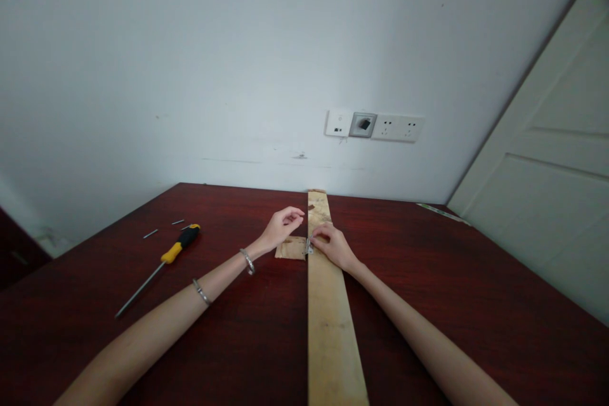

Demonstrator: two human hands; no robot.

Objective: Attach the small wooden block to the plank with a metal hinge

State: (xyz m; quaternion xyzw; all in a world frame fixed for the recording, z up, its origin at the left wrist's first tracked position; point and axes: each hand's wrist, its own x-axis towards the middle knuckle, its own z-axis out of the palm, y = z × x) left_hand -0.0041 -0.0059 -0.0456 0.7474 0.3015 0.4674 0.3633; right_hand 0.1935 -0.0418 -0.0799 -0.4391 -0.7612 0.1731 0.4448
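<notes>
A long pale wooden plank (330, 323) lies lengthwise on the dark red table (451, 292). A small wooden block (290, 248) sits against its left edge, joined by a small metal hinge (309, 246). My right hand (333, 245) rests on the plank with its fingers pinched at the hinge. Just above the small block hovers my left hand (282, 227), fingers loosely curled and holding nothing that I can make out. Two bracelets ring my left forearm.
A screwdriver (162, 264) with a yellow and black handle lies at the left of the table. A few small screws (151, 233) lie beyond it. Sockets (374, 126) are on the wall behind, and a white door (552, 165) stands at the right.
</notes>
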